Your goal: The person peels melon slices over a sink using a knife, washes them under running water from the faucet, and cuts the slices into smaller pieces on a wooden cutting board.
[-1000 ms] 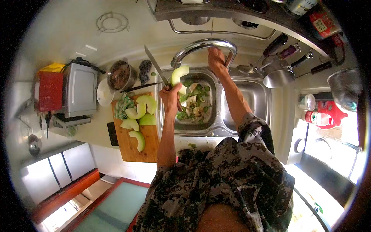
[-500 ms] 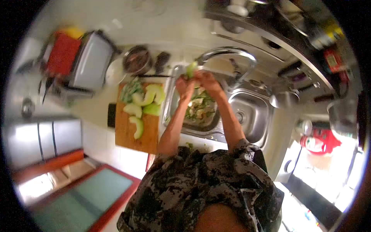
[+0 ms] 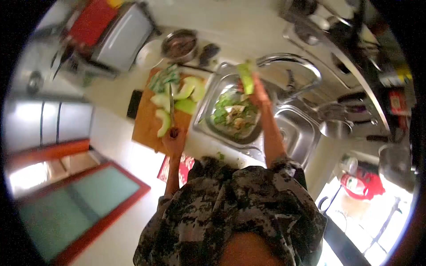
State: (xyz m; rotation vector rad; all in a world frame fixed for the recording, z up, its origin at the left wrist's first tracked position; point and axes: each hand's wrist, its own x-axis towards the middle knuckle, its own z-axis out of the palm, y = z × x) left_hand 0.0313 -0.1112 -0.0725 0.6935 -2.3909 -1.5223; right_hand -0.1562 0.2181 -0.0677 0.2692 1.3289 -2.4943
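My left hand [image 3: 174, 142] is closed around the handle of a knife [image 3: 171, 104], whose blade points away from me over the wooden cutting board [image 3: 148, 126]. Beneath and beside it lie pale green melon slices [image 3: 163, 122] and a crumpled green-white cloth or bag [image 3: 164, 80]. My right hand [image 3: 259, 95], blurred, grips a green melon piece [image 3: 245, 77] above the left sink basin [image 3: 208, 117]. Green peelings and pale scraps [image 3: 235, 113] fill much of that basin.
A chrome faucet [image 3: 306, 64] arches behind the basins, with a right basin [image 3: 295, 131] beside. A metal pot [image 3: 179, 46] and white plate [image 3: 150, 55] stand behind the board. Pans [image 3: 335, 128] hang at right; a toaster-oven-like appliance [image 3: 120, 37] is back left.
My hands have separated. The left has moved from above the sink to the cutting board, now visibly with a knife; the right stays above the basin with the melon piece. The view has shifted.
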